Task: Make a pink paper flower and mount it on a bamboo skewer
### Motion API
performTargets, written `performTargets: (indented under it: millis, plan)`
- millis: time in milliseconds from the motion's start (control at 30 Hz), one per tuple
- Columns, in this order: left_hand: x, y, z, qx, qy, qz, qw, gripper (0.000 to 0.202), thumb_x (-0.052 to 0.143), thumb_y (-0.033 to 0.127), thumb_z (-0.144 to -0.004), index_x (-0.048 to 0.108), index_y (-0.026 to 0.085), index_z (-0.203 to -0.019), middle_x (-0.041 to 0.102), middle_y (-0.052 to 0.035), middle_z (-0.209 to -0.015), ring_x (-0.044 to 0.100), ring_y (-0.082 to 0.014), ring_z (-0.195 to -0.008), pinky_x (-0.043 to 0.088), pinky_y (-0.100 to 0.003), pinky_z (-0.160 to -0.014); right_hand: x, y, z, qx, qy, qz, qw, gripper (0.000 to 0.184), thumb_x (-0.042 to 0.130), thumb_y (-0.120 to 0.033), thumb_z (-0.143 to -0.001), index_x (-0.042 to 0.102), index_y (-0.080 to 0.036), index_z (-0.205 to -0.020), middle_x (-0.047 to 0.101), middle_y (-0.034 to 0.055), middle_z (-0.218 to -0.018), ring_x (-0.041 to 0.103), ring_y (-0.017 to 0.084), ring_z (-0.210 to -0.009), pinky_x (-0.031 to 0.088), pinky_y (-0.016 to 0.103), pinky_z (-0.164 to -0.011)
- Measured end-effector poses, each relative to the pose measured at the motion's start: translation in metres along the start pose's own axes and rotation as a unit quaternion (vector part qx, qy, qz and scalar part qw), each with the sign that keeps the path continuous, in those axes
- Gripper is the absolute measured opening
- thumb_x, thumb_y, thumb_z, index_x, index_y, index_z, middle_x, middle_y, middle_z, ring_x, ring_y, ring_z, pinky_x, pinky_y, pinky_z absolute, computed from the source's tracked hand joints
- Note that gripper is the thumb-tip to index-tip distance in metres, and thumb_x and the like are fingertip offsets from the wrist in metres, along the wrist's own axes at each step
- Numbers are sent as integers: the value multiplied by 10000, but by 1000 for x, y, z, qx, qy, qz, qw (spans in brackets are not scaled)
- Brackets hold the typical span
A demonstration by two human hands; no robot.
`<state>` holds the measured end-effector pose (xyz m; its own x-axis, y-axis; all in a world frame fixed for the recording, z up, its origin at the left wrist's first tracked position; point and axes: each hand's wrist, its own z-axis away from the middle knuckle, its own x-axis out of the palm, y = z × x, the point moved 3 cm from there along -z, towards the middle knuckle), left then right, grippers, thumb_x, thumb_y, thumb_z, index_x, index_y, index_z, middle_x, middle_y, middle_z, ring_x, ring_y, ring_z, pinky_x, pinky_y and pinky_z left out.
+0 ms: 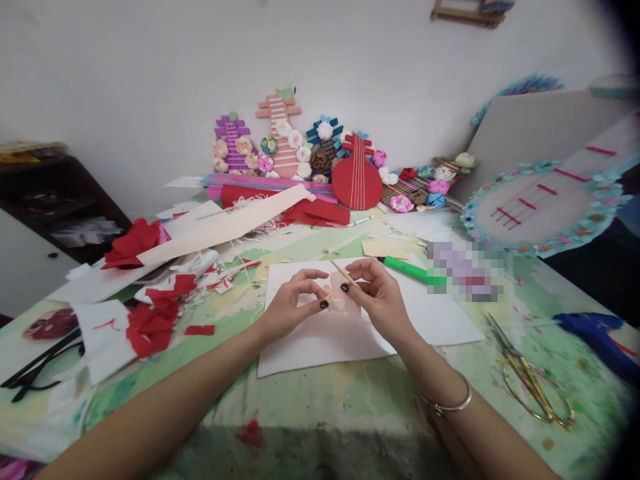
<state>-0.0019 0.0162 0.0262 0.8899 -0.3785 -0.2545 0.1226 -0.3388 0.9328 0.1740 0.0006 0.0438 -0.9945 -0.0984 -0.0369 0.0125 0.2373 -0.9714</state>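
Over a white sheet of paper [305,353], my left hand [287,303] pinches the edge of a small pale pink, petal-like piece of thin paper [336,303] between thumb and fingers. My right hand [385,300] is closed on a thin wooden stick [341,271], which slants up to the left. Its thumb and fingers also touch the pale piece, part of which hangs below them. The hands are close together, with the piece between them. Whether the piece is wrapped round the stick I cannot tell.
Gold-handled scissors [530,383] and a blue tool [600,340] lie to the right. A green glue-gun-like or knife-like stick [413,271] lies behind my right hand. Red scraps [150,327] are at left. Flower-trimmed model lutes, one red [357,183], line the wall.
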Motion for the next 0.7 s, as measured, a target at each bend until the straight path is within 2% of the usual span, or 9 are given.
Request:
performTargets:
  millis: [133, 200, 267, 400, 567, 700]
  plan:
    - [0, 2, -1, 13, 13, 84, 996, 186, 681, 304, -747, 576, 157, -792, 533, -106, -1173, 508, -231, -1105, 405, -330, -904, 4, 1, 0, 10, -59, 0, 998, 272, 662, -279, -757, 515, -210, -975, 575, -9, -786, 559, 97, -620, 419, 213, -529]
    - [1, 3, -1, 5, 19, 128, 992, 239, 691, 292, -739, 564, 168, -901, 570, -96, -1114, 551, -209, -1025, 436, -314, -847, 7, 1, 1, 16, -87, 3, 996, 277, 666, -274, -753, 519, -204, -977, 581, -7, -779, 566, 101, -630, 422, 213, -537]
    - [3, 3, -2, -18, 16, 150, 988, 279, 706, 288, -727, 569, 161, -934, 613, -75, -994, 589, -179, -899, 454, -296, -790, 8, 2, 1, 13, -94, 18, 995, 267, 666, -276, -752, 529, -197, -968, 587, 3, -802, 564, 99, -633, 421, 214, -539]
    - [6, 4, -3, -58, 6, 168, 984, 246, 735, 304, -694, 616, 120, -806, 648, -46, -796, 599, -149, -749, 466, -268, -717, 9, 4, 2, 7, -90, 56, 994, 212, 639, -290, -774, 545, -188, -934, 581, 8, -821, 492, 68, -556, 369, 198, -481]
    - [5, 3, -2, -77, 19, 206, 975, 234, 755, 285, -671, 627, 117, -771, 659, -23, -732, 607, -129, -687, 475, -246, -676, 9, 3, 3, -11, -102, 110, 989, 213, 608, -308, -798, 550, -198, -972, 562, -19, -758, 373, 49, -471, 286, 193, -431]
    - [5, 0, -1, -86, 16, 211, 973, 214, 746, 256, -679, 639, 105, -787, 668, -41, -753, 608, -130, -685, 466, -235, -657, 8, -4, 3, -75, -98, 223, 967, 206, 569, -338, -833, 594, -200, -984, 593, -18, -701, 397, 65, -479, 306, 203, -472]
